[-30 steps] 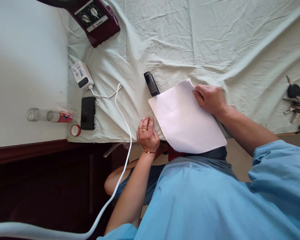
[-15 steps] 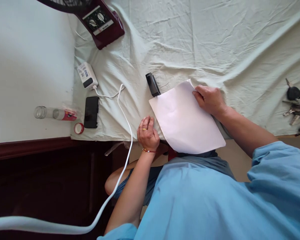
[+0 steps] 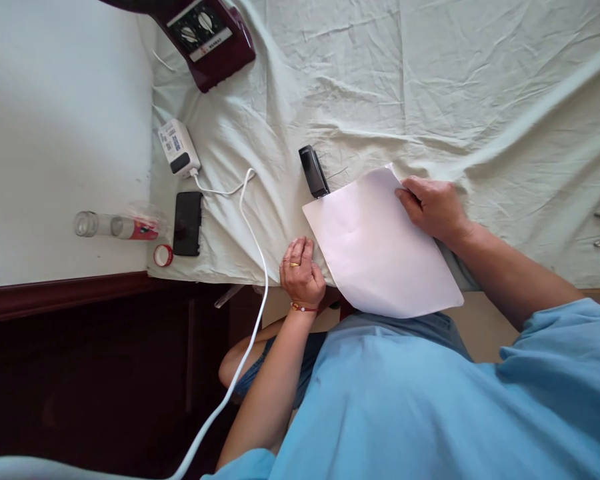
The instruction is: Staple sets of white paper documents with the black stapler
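Now paper sheet (image 3: 380, 247) pinched at top by right hand (image 3: 433, 207), left hand (image 3: 301, 272) clenched beside.

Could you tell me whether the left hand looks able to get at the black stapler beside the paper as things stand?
Probably yes: the left hand rests on the sheet's edge, apart from the stapler, with only bare cloth between; the paper covers just the stapler's near end.

Plain white sheet of paper (image 3: 380, 250), blank and mostly flat, lying tilted on the wrinkly bedsheet (image 3: 430, 87), its near corner hanging past the edge.
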Demonstrator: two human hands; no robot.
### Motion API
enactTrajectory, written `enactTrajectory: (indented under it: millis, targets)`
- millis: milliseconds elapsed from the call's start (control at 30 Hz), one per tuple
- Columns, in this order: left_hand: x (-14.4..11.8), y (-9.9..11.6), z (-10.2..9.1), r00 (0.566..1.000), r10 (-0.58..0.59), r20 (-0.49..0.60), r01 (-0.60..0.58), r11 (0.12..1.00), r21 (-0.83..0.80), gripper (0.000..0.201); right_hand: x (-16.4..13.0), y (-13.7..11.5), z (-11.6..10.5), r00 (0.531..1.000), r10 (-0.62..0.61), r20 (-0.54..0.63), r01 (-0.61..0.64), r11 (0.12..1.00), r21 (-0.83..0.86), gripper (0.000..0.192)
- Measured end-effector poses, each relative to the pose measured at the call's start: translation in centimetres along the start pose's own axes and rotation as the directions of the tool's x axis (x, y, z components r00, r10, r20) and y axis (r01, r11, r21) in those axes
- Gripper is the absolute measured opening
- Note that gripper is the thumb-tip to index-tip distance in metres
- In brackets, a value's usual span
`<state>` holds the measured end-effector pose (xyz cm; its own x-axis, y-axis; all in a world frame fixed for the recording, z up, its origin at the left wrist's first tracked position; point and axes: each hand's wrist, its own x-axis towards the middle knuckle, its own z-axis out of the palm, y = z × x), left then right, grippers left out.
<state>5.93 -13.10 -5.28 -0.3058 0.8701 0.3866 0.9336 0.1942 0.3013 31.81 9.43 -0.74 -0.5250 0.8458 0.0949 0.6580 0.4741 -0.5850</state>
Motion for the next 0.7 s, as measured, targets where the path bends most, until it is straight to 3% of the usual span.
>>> enactTrajectory:
  millis: [700]
  targets:
    - [0.13, 0.2, 0.24, 0.998, 0.011, -0.059, -0.009, 1.0, 0.028, 0.05, 0.19, -0.01, -0.11, 1.0, 0.027, 0.001, -0.027, 1.0, 0.007, 0.026]
